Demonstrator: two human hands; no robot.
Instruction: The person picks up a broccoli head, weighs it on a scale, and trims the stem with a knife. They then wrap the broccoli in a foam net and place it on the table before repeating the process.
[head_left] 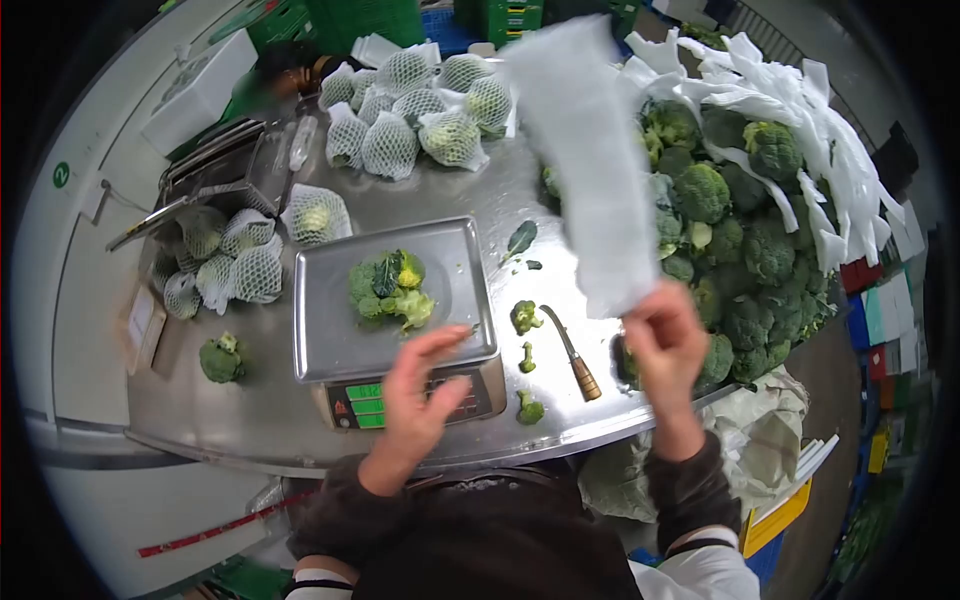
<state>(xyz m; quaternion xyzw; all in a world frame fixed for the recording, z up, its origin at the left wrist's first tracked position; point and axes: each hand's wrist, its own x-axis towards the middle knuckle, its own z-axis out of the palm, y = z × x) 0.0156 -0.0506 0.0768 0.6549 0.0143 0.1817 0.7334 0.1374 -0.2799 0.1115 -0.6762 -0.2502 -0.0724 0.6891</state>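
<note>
A white foam net sleeve (pixel 595 170) hangs upward from my right hand (pixel 665 335), whose fingers pinch its lower end; it is blurred by motion. My left hand (pixel 425 385) is empty, fingers apart, over the front edge of the scale (pixel 485 335). Broccoli pieces with a yellow patch (pixel 390 288) lie on the scale's metal pan, beyond my left hand. Between the scale and my right hand, a curved knife with a wooden handle (pixel 583 378) rests on the metal table. Small broccoli scraps (pixel 526 317) and a loose leaf (pixel 521 238) are beside it.
Net-wrapped broccoli (pixel 390 145) stands at the back, with more in a metal bin (pixel 255 272) at left. One bare head (pixel 221 358) sits front left. A large broccoli pile (pixel 745 240) with white sleeves (pixel 830 150) fills the right. A person's hand (pixel 290 80) shows back left.
</note>
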